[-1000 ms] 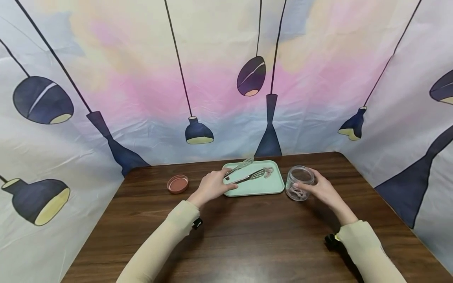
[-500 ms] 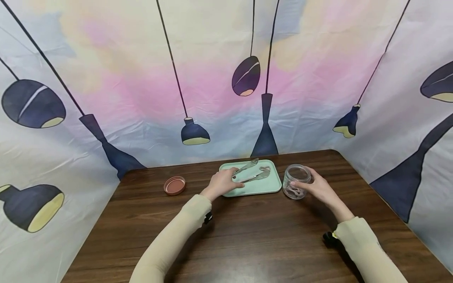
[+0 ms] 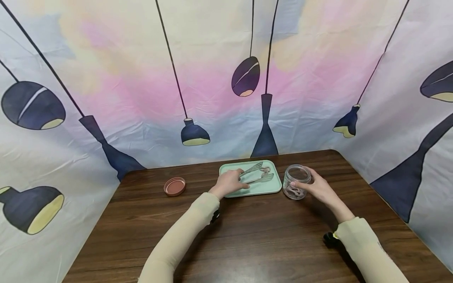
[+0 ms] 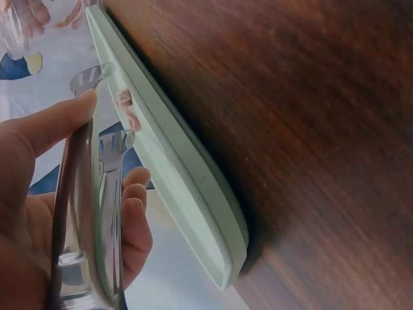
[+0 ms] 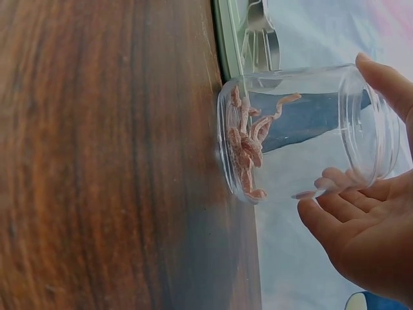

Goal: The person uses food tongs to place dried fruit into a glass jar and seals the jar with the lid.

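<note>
My left hand point(image 3: 229, 182) grips a pair of metal tongs point(image 3: 255, 173) over the mint-green tray point(image 3: 249, 190); thumb and fingers squeeze the arms point(image 4: 87, 213). The tong tips point(image 4: 103, 110) straddle a pink worm-like piece point(image 3: 266, 169) at the tray's far right point(image 4: 127, 108). A clear open jar point(image 3: 296, 182) stands right of the tray, with several pink pieces in its bottom point(image 5: 245, 145). My right hand point(image 3: 318, 188) holds the jar from its right side, fingers curved round the glass point(image 5: 348, 213).
A terracotta-coloured lid point(image 3: 175, 186) lies on the dark wooden table point(image 3: 255, 239) left of the tray. A lamp-printed fabric backdrop point(image 3: 198, 78) closes in the table's back and both sides.
My left hand has moved right along the tray with the tongs, whose tips have come down around the pink piece. The right hand and jar have stayed put.
</note>
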`<state>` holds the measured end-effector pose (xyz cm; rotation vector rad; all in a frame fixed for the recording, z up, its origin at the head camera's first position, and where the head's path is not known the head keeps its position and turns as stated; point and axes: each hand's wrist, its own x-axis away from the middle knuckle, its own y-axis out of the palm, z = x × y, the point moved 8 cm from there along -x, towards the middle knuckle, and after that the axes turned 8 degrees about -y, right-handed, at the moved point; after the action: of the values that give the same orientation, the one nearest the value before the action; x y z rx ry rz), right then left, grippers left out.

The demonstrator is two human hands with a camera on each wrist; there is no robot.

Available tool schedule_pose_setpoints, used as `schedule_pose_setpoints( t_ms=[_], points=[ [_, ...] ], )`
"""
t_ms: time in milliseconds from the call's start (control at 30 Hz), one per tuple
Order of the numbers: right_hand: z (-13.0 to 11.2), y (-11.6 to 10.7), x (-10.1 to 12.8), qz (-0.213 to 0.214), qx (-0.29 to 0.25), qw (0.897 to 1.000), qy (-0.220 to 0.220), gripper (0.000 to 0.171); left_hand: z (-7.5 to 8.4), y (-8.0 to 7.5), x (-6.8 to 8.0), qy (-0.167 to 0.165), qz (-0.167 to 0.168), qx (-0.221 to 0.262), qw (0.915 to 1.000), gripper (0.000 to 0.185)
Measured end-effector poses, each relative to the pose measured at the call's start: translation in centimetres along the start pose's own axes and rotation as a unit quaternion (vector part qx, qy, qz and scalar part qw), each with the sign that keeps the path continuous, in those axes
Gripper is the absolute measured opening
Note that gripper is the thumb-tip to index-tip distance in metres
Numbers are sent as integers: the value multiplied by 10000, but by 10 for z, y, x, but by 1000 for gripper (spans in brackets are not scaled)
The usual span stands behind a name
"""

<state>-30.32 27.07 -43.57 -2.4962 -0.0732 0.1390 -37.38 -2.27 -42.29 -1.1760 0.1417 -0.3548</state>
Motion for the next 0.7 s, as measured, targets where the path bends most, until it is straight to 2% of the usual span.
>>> schedule_pose_setpoints(
  t_ms=[267, 700],
  points=[
    [0, 0, 0, 2, -22, 10000, -10, 108, 2, 3, 2, -4, -37, -41, 10000, 65],
    [-1, 1, 0, 10, -48, 10000, -50, 107, 4, 8, 2, 172, -140, -90, 9997, 60]
  ],
)
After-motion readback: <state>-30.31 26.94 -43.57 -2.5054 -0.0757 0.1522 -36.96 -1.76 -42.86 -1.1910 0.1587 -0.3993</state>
